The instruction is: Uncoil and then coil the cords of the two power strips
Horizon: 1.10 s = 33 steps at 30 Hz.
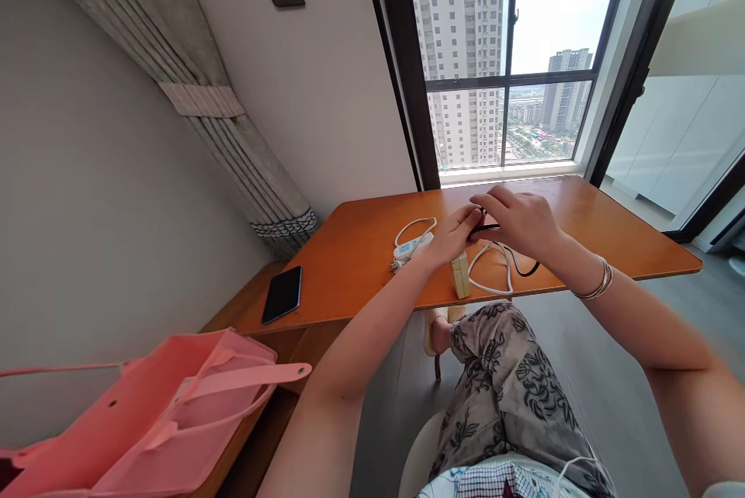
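Note:
Above the wooden table, my left hand (457, 233) and my right hand (517, 220) meet, their fingers closed on a black cable (486, 227). Part of the cable is hidden between the fingers, and a black length of it hangs in a curve below my right hand. Under my hands, a white cable (508, 281) lies looped near the table's front edge. A small cream-yellow box-like block (460, 276) stands close to my left wrist. Left of that wrist is a white power strip (412, 247) with its own white cord, partly covered by my forearm.
A dark phone or tablet (282, 295) lies at the left side of the table (349, 250). An open pink bag (215, 405) sits at the lower left. Behind the table are a window (506, 80) and a gathered curtain (203, 101). My legs are below the table's front edge.

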Tool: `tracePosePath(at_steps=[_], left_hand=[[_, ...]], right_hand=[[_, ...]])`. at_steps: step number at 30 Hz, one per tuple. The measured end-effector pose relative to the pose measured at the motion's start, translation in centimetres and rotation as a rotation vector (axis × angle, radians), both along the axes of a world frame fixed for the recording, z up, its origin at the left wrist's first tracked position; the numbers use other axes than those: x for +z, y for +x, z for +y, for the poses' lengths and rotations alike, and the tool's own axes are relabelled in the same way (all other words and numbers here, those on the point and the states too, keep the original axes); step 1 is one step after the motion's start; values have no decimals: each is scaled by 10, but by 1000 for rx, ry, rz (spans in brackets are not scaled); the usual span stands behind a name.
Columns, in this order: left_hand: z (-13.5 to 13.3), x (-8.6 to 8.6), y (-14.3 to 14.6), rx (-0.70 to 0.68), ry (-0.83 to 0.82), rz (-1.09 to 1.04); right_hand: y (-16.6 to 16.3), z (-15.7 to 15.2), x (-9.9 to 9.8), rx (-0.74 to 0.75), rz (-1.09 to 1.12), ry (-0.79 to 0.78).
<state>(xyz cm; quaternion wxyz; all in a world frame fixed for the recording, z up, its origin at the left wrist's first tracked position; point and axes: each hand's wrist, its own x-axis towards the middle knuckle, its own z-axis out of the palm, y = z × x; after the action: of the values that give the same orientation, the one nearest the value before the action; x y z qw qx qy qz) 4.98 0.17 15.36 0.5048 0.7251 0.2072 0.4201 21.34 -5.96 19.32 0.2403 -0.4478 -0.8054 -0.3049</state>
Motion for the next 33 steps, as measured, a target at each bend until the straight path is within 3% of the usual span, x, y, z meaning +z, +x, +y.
tracePosePath(at_steps=[7,10,13,16,21,23,29,31,33], left_hand=[[-10,13,-14,7,360,311],[-14,21,-19,64,398,324],[-17,26,-21,33,291,285],[-19,29,-22,-119,47,259],[-26,31,-21,-435,-386,172],[-31,32,-20,-470,-498,83],[-50,48,-25,-226,-551,-428],[-52,55,-30,-113,-545,-520],[-50,58,-35,-50,-551,-554]], right_hand=[[8,-10,1,-70,73,-223],[18,-13,-3,-110,134,-309],[33,-12,-5,-25,261,-429],[44,-8,-4,127,427,-520],[46,-1,-1,342,789,-535],[43,2,-2,423,900,-571],[42,6,-25,553,957,-935],[48,4,-34,536,960,-972],[56,3,-38,488,997,-903]])
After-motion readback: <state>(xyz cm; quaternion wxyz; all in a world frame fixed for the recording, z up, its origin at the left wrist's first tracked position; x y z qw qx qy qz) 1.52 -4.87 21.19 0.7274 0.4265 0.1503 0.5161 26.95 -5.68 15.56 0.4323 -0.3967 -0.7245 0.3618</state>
